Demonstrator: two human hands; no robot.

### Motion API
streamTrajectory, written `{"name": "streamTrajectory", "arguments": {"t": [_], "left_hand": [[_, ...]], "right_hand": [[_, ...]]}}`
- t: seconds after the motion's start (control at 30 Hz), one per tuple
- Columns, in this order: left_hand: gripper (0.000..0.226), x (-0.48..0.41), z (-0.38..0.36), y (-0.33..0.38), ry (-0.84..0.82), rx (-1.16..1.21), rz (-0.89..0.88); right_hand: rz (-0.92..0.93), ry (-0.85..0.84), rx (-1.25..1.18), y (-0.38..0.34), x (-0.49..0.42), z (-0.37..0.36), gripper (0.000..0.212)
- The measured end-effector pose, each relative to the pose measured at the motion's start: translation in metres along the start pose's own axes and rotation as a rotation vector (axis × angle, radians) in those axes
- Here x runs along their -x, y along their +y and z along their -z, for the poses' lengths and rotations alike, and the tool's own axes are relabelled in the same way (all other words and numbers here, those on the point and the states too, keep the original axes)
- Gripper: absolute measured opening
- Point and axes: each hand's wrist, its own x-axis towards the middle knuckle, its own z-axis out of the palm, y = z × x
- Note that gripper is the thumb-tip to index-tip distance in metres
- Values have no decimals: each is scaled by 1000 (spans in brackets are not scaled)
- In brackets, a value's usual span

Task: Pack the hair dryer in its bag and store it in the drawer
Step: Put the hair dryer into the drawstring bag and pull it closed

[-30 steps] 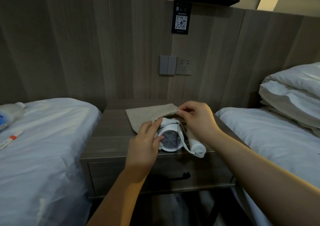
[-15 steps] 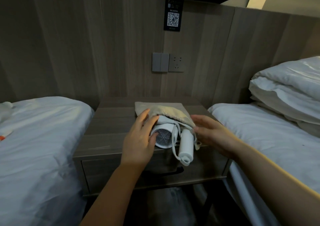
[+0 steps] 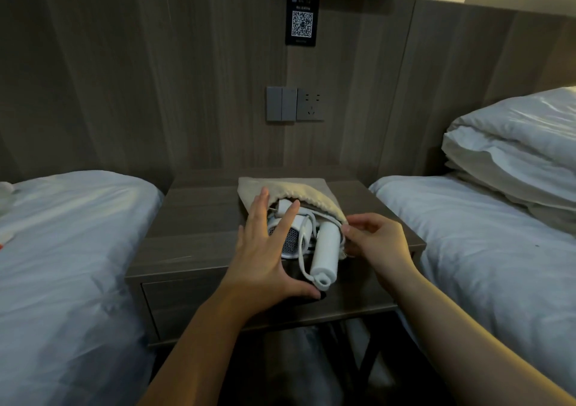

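A white hair dryer (image 3: 324, 246) lies on the wooden nightstand (image 3: 199, 225), its front end under the mouth of a beige drawstring bag (image 3: 299, 190). Its folded handle and cord stick out toward me over the nightstand's front edge. My left hand (image 3: 265, 250) lies flat with spread fingers against the dryer's left side and grille. My right hand (image 3: 374, 243) pinches the bag's right rim beside the handle. The drawer (image 3: 187, 299) under the top is closed, its dark handle mostly hidden behind my left hand.
White-sheeted beds flank the nightstand, one on the left (image 3: 62, 250) and one on the right (image 3: 483, 250) with stacked pillows (image 3: 514, 150). A wall switch and socket (image 3: 294, 104) and a QR card (image 3: 301, 19) hang on the wooden headboard panel behind.
The bag's mouth now covers more of the dryer. My left hand has flattened against the dryer; my right hand moved from open beside the bag to pinching its rim.
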Motion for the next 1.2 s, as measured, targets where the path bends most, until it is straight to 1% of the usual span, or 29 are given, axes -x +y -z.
{"name": "streamTrajectory", "arguments": {"t": [0.2, 0.3, 0.37, 0.43, 0.6, 0.7, 0.77, 0.87, 1.0, 1.13, 1.2], "left_hand": [[131, -2, -7, 1, 58, 117, 25], [134, -3, -5, 0, 25, 167, 20], [131, -3, -3, 0, -9, 214, -3], [126, -3, -3, 1, -8, 239, -20], [110, -2, -8, 2, 83, 294, -2], [110, -3, -12, 8, 177, 345, -1], [113, -3, -14, 13, 262, 413, 2], [122, -7, -16, 17, 321, 443, 46], [122, -13, -14, 13, 441, 529, 95], [119, -16, -10, 12, 489, 527, 124], [112, -16, -7, 9, 487, 523, 155]], "right_hand": [[10, 57, 32, -6, 1, -6, 4], [5, 95, 51, -7, 0, -10, 8], [0, 124, 57, -8, 0, -11, 8], [-3, 133, 53, -10, 1, -13, 9], [18, 110, 57, -16, 3, -14, 13], [17, 103, 94, -16, 2, -12, 13], [53, 103, 163, -17, 1, -11, 12], [134, 81, 263, -22, 3, -9, 11], [327, 39, 448, -26, 16, -8, 12], [362, 30, 388, -21, 23, -10, 18], [385, 58, 353, -19, 23, -9, 19]]}}
